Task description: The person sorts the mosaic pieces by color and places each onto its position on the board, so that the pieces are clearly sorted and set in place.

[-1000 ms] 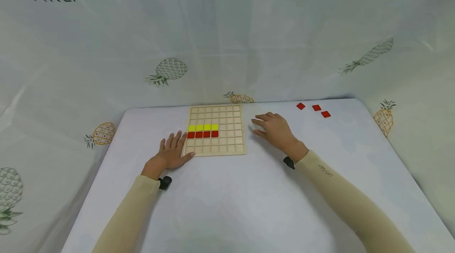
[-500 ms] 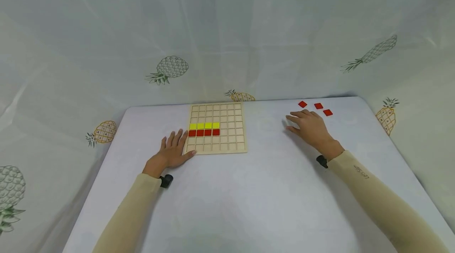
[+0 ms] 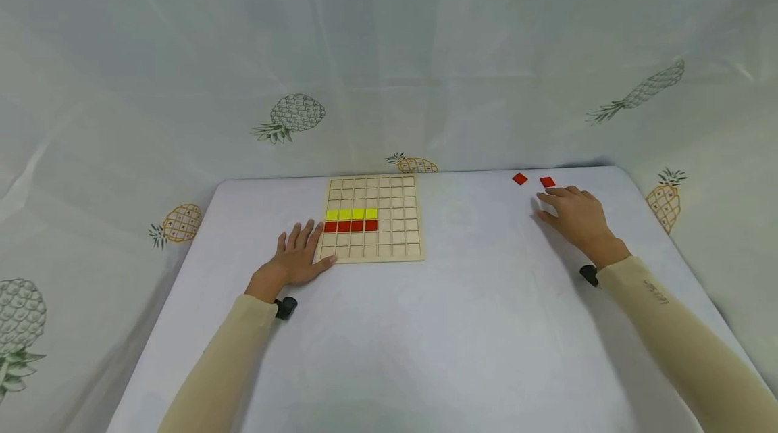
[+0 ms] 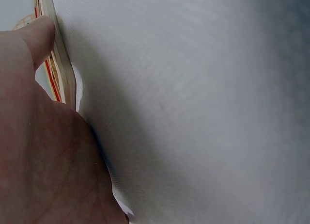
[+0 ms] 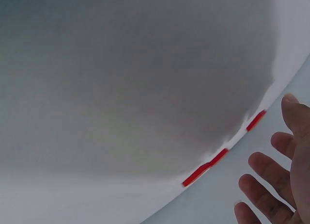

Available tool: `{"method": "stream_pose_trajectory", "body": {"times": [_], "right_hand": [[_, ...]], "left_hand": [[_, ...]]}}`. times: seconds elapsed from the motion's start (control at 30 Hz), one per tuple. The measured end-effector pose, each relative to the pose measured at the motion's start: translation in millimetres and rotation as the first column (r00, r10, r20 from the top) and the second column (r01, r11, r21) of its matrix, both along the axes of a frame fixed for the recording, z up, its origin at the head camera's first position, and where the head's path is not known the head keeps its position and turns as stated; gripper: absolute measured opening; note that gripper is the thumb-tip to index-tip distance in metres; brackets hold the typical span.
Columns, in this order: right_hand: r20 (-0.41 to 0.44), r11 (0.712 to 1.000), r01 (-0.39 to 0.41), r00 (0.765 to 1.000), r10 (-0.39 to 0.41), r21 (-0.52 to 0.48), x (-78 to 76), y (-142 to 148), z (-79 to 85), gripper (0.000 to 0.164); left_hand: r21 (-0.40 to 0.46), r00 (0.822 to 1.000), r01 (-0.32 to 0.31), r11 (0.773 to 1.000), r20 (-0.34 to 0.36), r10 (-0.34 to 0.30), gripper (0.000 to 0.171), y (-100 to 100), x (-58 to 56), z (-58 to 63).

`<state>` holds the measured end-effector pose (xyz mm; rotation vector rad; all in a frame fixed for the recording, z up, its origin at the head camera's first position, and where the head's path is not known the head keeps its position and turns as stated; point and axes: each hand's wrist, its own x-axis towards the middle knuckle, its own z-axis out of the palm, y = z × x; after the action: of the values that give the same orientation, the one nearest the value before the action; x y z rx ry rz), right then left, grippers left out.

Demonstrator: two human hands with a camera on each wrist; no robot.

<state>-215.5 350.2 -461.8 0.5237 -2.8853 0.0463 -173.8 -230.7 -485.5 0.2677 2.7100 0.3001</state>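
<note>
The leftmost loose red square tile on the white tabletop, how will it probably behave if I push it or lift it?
The thin red square tile looks flat and straight-edged, so it's probably stiff. Lying flat on the white tabletop, it likely slides rather than rolls. Its low edge may be hard to pinch.

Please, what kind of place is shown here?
Probably a screened-off tabletop activity area: a white table, pineapple-print sheeting behind it, and a gridded board holding yellow tiles and red tiles.
</note>
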Motion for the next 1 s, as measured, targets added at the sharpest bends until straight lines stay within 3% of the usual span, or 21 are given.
{"method": "stream_pose_trajectory", "body": {"times": [0.33,0.5,1.0], "right_hand": [[0.044,0.997,0.074,0.996,-0.073,-0.008,-12.3,26.9,-2.0,0.046],[0.101,0.994,0.109,0.989,-0.110,0.011,-18.1,31.8,0.8,0.046],[0.163,0.986,0.159,0.973,-0.166,0.055,-30.9,35.4,0.5,0.043]], "left_hand": [[-0.009,1.000,-0.004,1.000,0.003,0.004,0.096,0.6,0.4,-0.1],[-0.021,1.000,-0.005,1.000,0.003,0.005,0.095,1.3,0.0,-0.5],[-0.022,1.000,-0.003,1.000,-0.009,0.002,0.096,0.4,2.2,-0.8]]}}
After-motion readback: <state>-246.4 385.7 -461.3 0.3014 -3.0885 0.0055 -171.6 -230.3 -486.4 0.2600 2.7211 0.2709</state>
